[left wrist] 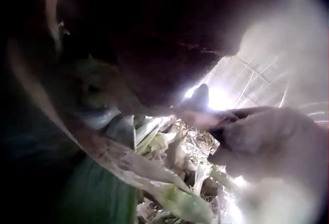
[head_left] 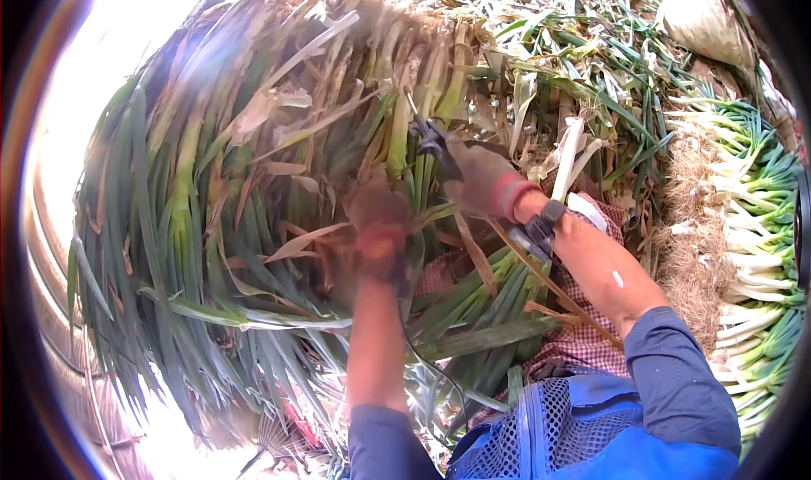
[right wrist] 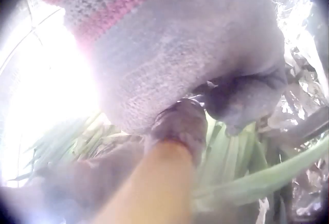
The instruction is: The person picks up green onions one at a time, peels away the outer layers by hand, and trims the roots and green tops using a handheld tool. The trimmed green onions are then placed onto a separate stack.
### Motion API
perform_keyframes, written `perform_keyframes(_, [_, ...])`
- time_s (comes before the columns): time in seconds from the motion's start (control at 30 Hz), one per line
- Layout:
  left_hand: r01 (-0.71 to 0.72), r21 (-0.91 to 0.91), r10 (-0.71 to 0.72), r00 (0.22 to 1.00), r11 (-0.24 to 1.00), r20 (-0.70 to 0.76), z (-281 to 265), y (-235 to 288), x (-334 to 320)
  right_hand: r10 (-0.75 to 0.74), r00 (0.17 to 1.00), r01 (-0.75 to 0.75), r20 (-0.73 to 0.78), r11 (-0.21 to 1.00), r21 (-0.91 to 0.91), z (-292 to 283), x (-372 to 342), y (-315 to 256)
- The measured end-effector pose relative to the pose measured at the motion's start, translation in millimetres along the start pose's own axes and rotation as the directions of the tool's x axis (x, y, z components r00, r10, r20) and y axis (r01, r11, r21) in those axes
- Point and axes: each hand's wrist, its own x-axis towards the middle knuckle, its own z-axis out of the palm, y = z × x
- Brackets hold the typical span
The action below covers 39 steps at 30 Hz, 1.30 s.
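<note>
A deep heap of long green onions [head_left: 182, 184], with dry outer leaves, spreads in front of me. My right hand [head_left: 486, 176], in a grey knit glove with a red cuff, grips a tool with a thin, shiny tip [head_left: 411, 104]. In the right wrist view its gloved fingers [right wrist: 180, 121] curl around a tan shaft [right wrist: 159, 183]. My gloved left hand [head_left: 378, 214] is motion-blurred low among the stalks, just below an upright pale green stalk [head_left: 397, 138]. I cannot tell whether its fingers hold a stalk. Dark shadow fills much of the left wrist view.
At the right lies a row of cleaned green onions [head_left: 752, 269] with white stems and a mat of roots [head_left: 688, 218]. Leaf scraps [head_left: 574, 41] cover the ground behind. A pale sack [head_left: 705, 20] stands at the upper right. More green leaves [head_left: 498, 303] lie across the checked cloth [head_left: 574, 345].
</note>
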Motion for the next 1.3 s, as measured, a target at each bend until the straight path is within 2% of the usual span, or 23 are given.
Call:
perform_keyframes(0.07, [-0.023,0.152,0.017,0.999,0.988,0.04,8.6,2.1,6.9,-0.022,0.998,0.022,-0.058,1.0,0.0,-1.2,25.7,7.5])
perform_keyframes(0.1, [-0.026,0.151,0.02,0.999,0.988,0.041,11.3,3.4,8.6,0.004,0.999,-0.004,-0.048,1.0,0.003,-7.0,35.0,6.3])
perform_keyframes(0.17, [0.021,0.263,-0.044,0.996,0.965,0.082,11.7,7.5,11.0,0.038,0.997,-0.04,-0.066,0.999,-0.023,-13.3,57.5,5.6])
perform_keyframes(0.2, [0.02,0.263,-0.044,0.995,0.965,0.084,10.7,7.0,13.9,0.04,0.997,-0.042,-0.065,0.999,-0.022,-16.0,67.3,8.0])
perform_keyframes(0.27, [0.058,0.212,-0.103,0.973,0.976,0.207,9.0,5.4,23.6,0.095,0.995,-0.093,-0.038,0.994,0.053,-23.6,80.7,9.1])
perform_keyframes(0.33, [0.079,0.241,-0.143,0.954,0.967,0.263,9.7,10.9,27.9,0.079,0.993,-0.074,-0.088,0.996,0.054,-26.9,81.6,9.4])
perform_keyframes(0.43, [0.102,0.306,-0.217,0.904,0.946,0.368,8.7,21.4,26.9,0.115,0.992,-0.11,-0.061,0.991,0.072,-30.9,69.9,11.6])
perform_keyframes(0.5, [0.102,0.344,-0.247,0.878,0.933,0.41,2.8,26.3,23.7,0.069,0.997,-0.066,-0.029,0.993,0.099,-32.7,53.3,19.0])
perform_keyframes(0.57, [0.162,0.329,-0.315,0.813,0.93,0.489,-5.6,31.7,17.9,0.056,0.998,-0.053,-0.035,0.995,0.086,-26.2,41.8,30.6])
perform_keyframes(0.67, [0.186,0.296,-0.316,0.815,0.937,0.487,-13.0,35.5,7.6,-0.013,0.997,0.025,-0.079,0.989,0.144,-16.7,10.1,39.3])
perform_keyframes(0.73, [0.191,0.315,-0.334,0.797,0.93,0.504,-18.2,37.7,0.1,0.057,0.998,-0.063,0.032,0.967,0.248,-21.6,-17.6,32.9])
perform_keyframes(0.77, [0.193,0.333,-0.351,0.775,0.923,0.525,-21.2,38.8,-4.7,-0.01,1.0,0.003,0.026,0.971,0.24,-21.3,-31.1,26.6])
perform_keyframes(0.8, [0.19,0.337,-0.351,0.776,0.922,0.524,-25.2,38.0,-10.7,0.07,0.985,-0.109,0.156,0.961,0.255,-23.3,-48.2,24.0])
perform_keyframes(0.87, [0.119,0.21,-0.217,0.811,0.97,0.544,-33.2,35.0,-21.2,0.024,0.98,-0.053,0.198,0.989,0.14,-9.6,-68.1,35.5])
perform_keyframes(0.9, [0.118,0.211,-0.217,0.81,0.97,0.544,-35.4,35.0,-27.1,0.024,0.98,-0.053,0.199,0.989,0.141,-2.0,-80.8,42.7])
perform_keyframes(0.97, [0.129,0.153,-0.188,0.855,0.98,0.483,-38.5,35.3,-39.5,-0.123,0.971,0.082,0.207,0.978,0.193,9.6,-110.8,52.6])
perform_keyframes(1.0, [0.129,0.158,-0.191,0.855,0.979,0.482,-40.7,37.2,-45.1,-0.126,0.97,0.085,0.206,0.977,0.197,11.3,-124.1,58.0])
perform_keyframes(1.07, [0.222,0.001,-0.187,0.818,0.975,0.544,-49.5,45.3,-56.3,-0.195,0.969,0.153,0.15,0.955,0.256,9.9,-152.3,68.3])
perform_keyframes(1.13, [0.188,-0.01,-0.151,0.818,0.982,0.555,-44.1,43.1,-64.4,-0.207,0.971,0.174,0.119,0.954,0.242,4.7,-182.5,78.0])
perform_keyframes(1.2, [0.151,-0.024,-0.111,0.816,0.988,0.568,-38.9,41.6,-67.6,-0.185,0.963,0.132,0.195,0.957,0.257,-7.9,-211.3,81.5])
perform_keyframes(1.3, [0.209,-0.141,-0.088,0.804,0.968,0.588,-43.9,50.0,-55.7,-0.184,0.976,0.138,0.116,0.936,0.325,-16.9,-234.8,89.4])
